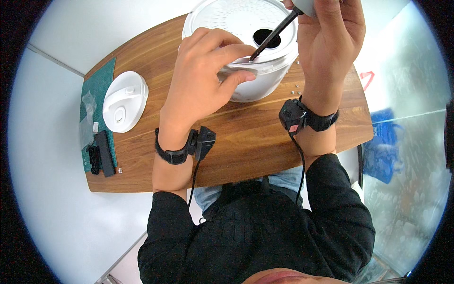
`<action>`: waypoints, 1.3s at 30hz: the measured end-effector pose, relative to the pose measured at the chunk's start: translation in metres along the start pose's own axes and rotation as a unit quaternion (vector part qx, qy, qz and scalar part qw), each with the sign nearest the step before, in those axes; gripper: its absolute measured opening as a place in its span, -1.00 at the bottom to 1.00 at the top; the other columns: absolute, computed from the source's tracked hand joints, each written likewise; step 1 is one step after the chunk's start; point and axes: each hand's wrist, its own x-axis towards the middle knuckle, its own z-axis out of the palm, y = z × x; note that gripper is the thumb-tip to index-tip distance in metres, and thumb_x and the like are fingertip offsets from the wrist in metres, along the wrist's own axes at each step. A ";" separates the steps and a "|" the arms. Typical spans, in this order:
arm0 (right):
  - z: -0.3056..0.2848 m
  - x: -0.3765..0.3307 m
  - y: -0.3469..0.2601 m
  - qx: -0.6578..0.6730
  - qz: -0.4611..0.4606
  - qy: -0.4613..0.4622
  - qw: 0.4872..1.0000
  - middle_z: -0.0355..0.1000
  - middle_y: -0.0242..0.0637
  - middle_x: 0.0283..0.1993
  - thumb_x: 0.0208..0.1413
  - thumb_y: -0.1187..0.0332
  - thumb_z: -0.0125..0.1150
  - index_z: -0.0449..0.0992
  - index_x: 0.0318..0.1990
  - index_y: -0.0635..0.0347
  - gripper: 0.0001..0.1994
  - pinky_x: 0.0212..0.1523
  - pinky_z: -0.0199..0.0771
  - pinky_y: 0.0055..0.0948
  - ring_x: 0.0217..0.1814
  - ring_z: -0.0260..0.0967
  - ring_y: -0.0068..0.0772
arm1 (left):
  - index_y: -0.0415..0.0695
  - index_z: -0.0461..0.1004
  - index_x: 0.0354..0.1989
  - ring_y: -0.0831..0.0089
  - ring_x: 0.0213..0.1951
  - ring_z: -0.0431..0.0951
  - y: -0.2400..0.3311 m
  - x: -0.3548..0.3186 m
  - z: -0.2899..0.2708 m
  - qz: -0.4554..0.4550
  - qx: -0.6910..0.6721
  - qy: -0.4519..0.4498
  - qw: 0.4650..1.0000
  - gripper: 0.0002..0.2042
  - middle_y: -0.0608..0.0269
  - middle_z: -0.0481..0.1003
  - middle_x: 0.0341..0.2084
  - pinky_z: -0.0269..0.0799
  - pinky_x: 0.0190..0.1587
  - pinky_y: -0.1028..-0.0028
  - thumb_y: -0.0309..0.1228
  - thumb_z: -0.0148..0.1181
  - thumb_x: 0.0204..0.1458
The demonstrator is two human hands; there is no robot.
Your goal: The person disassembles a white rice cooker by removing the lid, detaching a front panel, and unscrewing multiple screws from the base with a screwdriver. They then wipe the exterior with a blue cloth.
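A white round appliance housing [227, 16] stands at the far edge of the table, its vented face with a dark round hole turned up. My left hand [201, 73] grips its near rim, index finger above and thumb below. My right hand [328, 35] is closed around the grey handle of a screwdriver [275, 34], partly cut off by the top edge. The dark shaft slants down to the left, its tip at the rim beside my left index finger. Whether a screw sits under the tip is too small to tell.
On the wooden table [236, 151], a white oval lid-like part [137, 102] lies at left, partly over a green cutting mat [100, 75]. A clear plastic bag [87, 120] and a dark bar [105, 154] rest there. Several small metal pieces [296, 88] lie right of the housing. Cables hang from both wrists.
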 end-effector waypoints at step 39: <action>0.007 0.011 -0.003 -0.014 0.191 -0.154 0.969 0.53 -0.30 -0.12 0.28 0.24 0.35 0.47 0.14 0.32 -0.59 -0.07 0.50 -0.53 -0.10 0.45 -0.59 | -0.21 0.68 -0.27 0.52 -0.52 0.59 0.009 0.016 0.012 -0.168 -0.248 0.033 0.953 -0.89 0.16 0.67 -0.51 0.41 -0.44 0.51 -0.43 0.37 0.11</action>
